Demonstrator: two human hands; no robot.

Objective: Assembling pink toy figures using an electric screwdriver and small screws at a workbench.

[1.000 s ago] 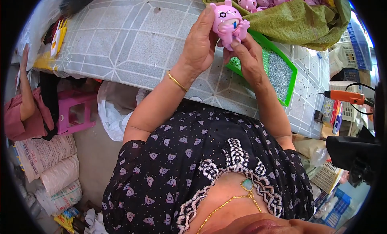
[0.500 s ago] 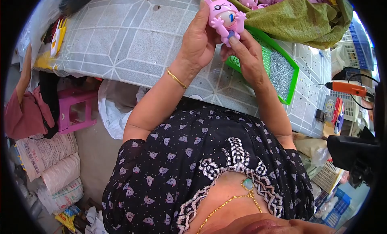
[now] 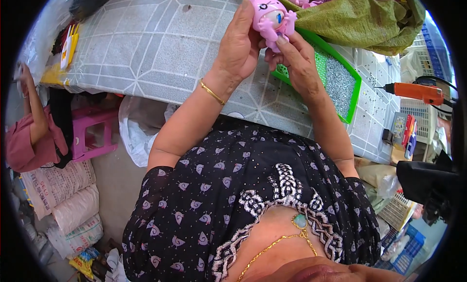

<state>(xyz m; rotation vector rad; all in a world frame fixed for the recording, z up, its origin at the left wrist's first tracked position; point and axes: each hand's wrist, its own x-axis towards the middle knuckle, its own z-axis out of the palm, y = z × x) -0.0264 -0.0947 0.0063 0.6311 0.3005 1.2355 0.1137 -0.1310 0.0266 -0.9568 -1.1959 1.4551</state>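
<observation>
A pink plastic toy figure (image 3: 265, 9) with small ears and a clear round window in its middle is held up over the table. My left hand (image 3: 237, 47) grips its left side, thumb along the edge, the other fingers partly hidden behind it. With my right hand (image 3: 299, 58) I pinch the lower part, the thumb pressed on the front near its feet. Just beyond my right wrist lies a green tray (image 3: 357, 90) with many small silvery screws (image 3: 339, 82) in it.
An olive woven sack (image 3: 362, 24) full of similar pink toys stands at the back right. An orange electric screwdriver (image 3: 413, 91) hangs at the right. Yellow and white cutters (image 3: 71, 44) lie at the far left of the tiled-pattern table (image 3: 146, 44). Another person's arm (image 3: 36, 107) shows at left.
The toy has tilted and shifted slightly in my hands, which still hold it. The orange screwdriver appears a little higher. At the far left, the other person's arm has moved.
</observation>
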